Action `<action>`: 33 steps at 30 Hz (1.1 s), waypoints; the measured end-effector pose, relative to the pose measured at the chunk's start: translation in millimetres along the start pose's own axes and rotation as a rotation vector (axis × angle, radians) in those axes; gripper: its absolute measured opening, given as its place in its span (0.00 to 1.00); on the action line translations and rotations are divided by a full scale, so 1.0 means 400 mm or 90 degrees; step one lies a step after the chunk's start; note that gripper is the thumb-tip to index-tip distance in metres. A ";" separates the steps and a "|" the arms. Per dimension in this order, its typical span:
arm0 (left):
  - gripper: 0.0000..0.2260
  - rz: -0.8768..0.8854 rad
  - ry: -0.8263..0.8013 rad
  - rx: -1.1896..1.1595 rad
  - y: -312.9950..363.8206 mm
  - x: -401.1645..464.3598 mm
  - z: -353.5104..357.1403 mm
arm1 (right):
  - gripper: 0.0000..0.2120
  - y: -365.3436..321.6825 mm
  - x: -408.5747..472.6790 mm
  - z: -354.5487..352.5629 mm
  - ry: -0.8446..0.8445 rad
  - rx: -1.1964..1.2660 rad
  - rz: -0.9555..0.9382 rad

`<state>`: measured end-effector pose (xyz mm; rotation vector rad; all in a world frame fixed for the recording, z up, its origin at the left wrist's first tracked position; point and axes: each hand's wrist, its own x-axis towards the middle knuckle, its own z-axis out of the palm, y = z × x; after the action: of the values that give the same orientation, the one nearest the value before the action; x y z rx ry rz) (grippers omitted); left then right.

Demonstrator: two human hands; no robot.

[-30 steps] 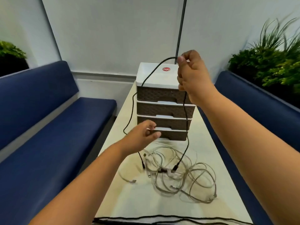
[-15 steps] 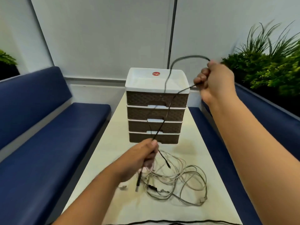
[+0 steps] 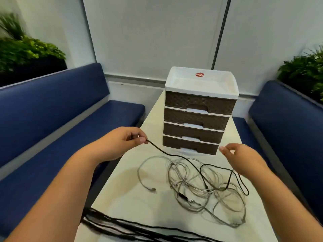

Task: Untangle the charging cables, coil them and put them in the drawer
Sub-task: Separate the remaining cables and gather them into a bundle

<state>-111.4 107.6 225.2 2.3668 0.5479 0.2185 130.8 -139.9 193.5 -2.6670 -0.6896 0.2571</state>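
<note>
- Left hand (image 3: 120,142): pinches thin black charging cable (image 3: 174,155) end, at 9 o'clock of tangle.
- Right hand (image 3: 243,158): fingers relaxed, holding nothing, above grey cable tangle (image 3: 201,187) on cream counter (image 3: 122,198).
- Brown-fronted four-drawer plastic unit (image 3: 197,116): 12 o'clock, drawers closed.

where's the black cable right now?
Head view: one end of the black cable is pinched in the left hand; the rest trails right over the grey cable tangle, in front of the drawer unit.

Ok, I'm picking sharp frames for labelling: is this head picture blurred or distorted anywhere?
Head view: the plant at far left is smeared by motion blur; the right hand has slightly soft fingertips; the drawer unit and left hand pinching the black cable are sharp; wide-angle bending curves the wall lines.
</note>
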 end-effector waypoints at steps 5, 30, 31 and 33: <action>0.06 0.059 -0.013 -0.027 0.001 -0.024 0.002 | 0.13 -0.258 -0.141 0.116 -0.179 0.364 -0.315; 0.06 -0.130 0.003 -0.049 -0.694 -0.251 0.076 | 0.08 -0.411 -0.213 0.513 -0.320 0.019 -0.354; 0.06 -0.130 -0.010 -0.047 -0.702 -0.249 0.084 | 0.08 -0.409 -0.218 0.519 -0.319 0.011 -0.356; 0.06 -0.130 -0.037 -0.032 -0.722 -0.242 0.096 | 0.08 -0.406 -0.228 0.530 -0.316 0.002 -0.358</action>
<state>-281.1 236.7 4.4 2.2414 0.7422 0.0694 -73.7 11.6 71.8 -2.2867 -1.5401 0.7608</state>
